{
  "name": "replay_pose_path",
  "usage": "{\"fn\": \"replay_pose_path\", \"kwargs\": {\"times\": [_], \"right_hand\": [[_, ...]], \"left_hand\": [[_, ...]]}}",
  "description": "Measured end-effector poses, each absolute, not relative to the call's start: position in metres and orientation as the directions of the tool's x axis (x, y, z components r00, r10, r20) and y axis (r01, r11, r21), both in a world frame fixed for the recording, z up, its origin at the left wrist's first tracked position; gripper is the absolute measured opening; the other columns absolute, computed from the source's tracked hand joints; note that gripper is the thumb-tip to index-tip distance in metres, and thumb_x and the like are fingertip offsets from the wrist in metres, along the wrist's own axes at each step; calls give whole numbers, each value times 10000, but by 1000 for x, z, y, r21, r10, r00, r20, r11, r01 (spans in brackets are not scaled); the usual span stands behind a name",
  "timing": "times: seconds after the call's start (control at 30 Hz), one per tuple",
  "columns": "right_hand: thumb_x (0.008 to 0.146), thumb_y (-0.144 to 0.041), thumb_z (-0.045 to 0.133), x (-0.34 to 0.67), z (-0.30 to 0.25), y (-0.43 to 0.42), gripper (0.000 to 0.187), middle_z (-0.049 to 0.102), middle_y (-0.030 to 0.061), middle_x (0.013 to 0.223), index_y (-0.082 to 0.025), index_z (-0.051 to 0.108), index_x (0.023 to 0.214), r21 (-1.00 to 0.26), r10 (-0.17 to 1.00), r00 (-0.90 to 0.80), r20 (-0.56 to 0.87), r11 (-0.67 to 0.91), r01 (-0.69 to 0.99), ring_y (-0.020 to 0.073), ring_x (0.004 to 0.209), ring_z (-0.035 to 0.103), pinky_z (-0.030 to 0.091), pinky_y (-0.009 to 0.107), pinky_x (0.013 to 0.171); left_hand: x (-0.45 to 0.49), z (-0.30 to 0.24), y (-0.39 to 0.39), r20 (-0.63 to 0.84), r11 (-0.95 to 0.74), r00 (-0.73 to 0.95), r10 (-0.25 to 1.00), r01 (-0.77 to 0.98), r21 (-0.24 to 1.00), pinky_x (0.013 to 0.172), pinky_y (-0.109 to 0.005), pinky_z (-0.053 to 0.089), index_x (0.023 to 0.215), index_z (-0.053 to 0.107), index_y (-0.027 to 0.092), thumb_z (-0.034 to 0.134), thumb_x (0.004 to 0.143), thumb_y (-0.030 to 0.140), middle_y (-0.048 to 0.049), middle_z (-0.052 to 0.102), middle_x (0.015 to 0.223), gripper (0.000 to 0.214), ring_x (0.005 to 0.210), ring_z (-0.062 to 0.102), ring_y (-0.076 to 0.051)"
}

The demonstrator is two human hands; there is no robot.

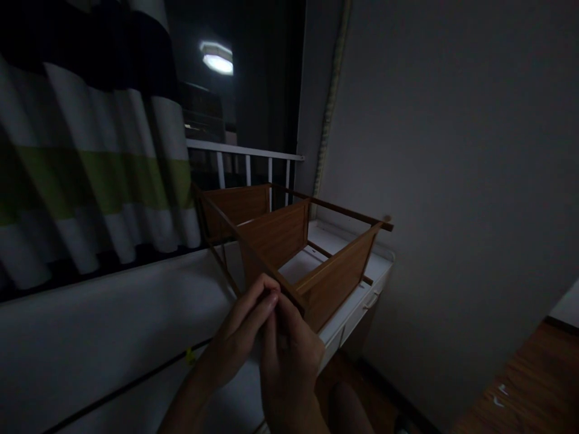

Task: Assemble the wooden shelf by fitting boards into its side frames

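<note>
A brown wooden shelf rack (335,283) lies on its side on a white desk (332,346). Just in front of its near corner post, my left hand (237,331) and my right hand (292,361) come together. The fingers of both are bent and closed, with the fingertips meeting at one spot. Whatever is pinched there, if anything, is hidden by the fingers. It is too dark to tell whether they touch the post behind them.
A striped curtain (104,163) and a white railing (244,150) stand before the dark window. A plain wall (452,181) rises on the right. Small white pieces (500,395) lie on a brown wooden surface at lower right. Something yellow (190,355) is left of my hands.
</note>
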State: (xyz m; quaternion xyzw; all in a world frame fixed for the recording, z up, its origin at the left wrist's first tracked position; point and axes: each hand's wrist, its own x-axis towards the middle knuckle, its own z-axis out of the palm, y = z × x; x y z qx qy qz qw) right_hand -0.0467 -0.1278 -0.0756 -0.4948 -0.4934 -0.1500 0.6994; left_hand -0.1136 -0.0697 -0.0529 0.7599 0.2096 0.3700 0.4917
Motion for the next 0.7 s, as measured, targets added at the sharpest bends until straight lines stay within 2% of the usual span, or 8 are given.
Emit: {"fn": "replay_pose_path", "kwargs": {"times": [0.23,0.43,0.53,0.63,0.7], "right_hand": [[795,-75,452,-48,-79,-129,266,671,29,928,-148,570,1022,-607,344,501,794,506,613,90,802,637,469,101,724],[799,-70,450,-47,-82,-121,282,668,54,941,-126,550,1057,-545,268,486,832,559,625,97,811,637,478,107,730],[807,-82,437,-47,-82,-121,312,655,65,978,-135,522,1103,-538,274,472,838,560,630,114,822,636,492,148,746],[813,-107,434,-43,-83,-139,378,646,65,1000,-167,468,1184,-561,402,393,827,546,622,130,802,642,515,180,708],[809,-109,447,-33,-82,-160,395,677,33,885,-208,464,1190,-589,506,329,797,532,608,116,671,652,526,165,605]], "left_hand": [[-114,-51,-74,330,-395,645,689,-48,918,615,-179,361,805,440,198,395,827,382,24,438,711,190,695,437,-102],[-113,-50,-72,352,-385,592,725,-76,920,565,-177,360,722,453,176,440,789,363,20,427,664,199,631,413,-98],[-111,-49,-73,380,-409,577,723,-87,909,551,-174,356,685,448,173,451,778,360,25,409,631,209,608,401,-94],[-110,-49,-74,366,-399,581,727,-76,914,536,-180,347,691,441,177,457,776,378,24,419,635,219,609,410,-99],[-111,-51,-74,357,-402,577,734,-54,914,545,-189,342,688,426,178,452,781,397,25,411,628,239,607,409,-102]]}}
